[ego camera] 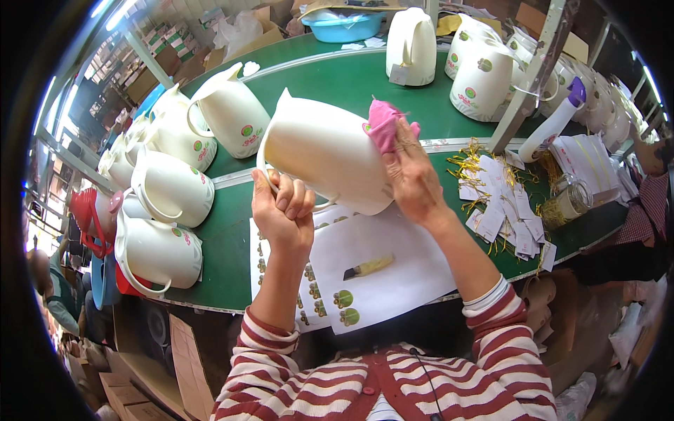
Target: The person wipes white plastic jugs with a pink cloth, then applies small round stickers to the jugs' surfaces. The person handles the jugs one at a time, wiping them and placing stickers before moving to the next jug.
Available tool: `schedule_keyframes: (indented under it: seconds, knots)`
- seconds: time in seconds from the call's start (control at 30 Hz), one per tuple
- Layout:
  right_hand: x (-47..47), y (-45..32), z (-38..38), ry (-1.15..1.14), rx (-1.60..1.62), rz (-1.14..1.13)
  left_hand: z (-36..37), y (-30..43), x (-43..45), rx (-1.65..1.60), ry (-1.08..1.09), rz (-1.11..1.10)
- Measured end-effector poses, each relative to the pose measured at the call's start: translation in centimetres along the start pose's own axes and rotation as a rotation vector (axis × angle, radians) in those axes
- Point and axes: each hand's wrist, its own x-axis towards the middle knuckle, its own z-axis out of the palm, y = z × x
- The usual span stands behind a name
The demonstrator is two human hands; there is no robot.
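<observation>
My left hand (pixel 284 205) grips the handle of a cream plastic pitcher (pixel 326 152), which is tilted with its spout toward the upper left. With a pink cloth (pixel 383 125) under its fingers, my right hand (pixel 413 176) presses against the base end of the pitcher. A round green sticker on the pitcher is partly covered by the cloth. Below it lie white sheets (pixel 389 242) with round green stickers. On the top sheet rests a small blade tool wrapped in yellowish tape (pixel 368 267).
Several similar pitchers (pixel 158 252) stand at left, more (pixel 482 79) at the back right. White hang tags with gold strings (pixel 500 205) are piled at right, near a spray bottle (pixel 553 123) and glass jar (pixel 566 202). A metal post (pixel 532 73) rises there. A blue basin (pixel 345 27) sits behind.
</observation>
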Motion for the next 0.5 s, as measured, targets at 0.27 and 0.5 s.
schedule_keyframes:
  seconds: [0.27, 0.5]
  knots:
    - [2.5, -6.7, 3.4, -0.026, -0.172, -0.362, -0.7, -0.5, -0.8, 0.084, -0.114, -0.01]
    - [0.0, 6.2, -3.0, -0.171, 0.143, 0.46, -2.1, 0.2, -1.0, 0.066, -0.05, 0.001]
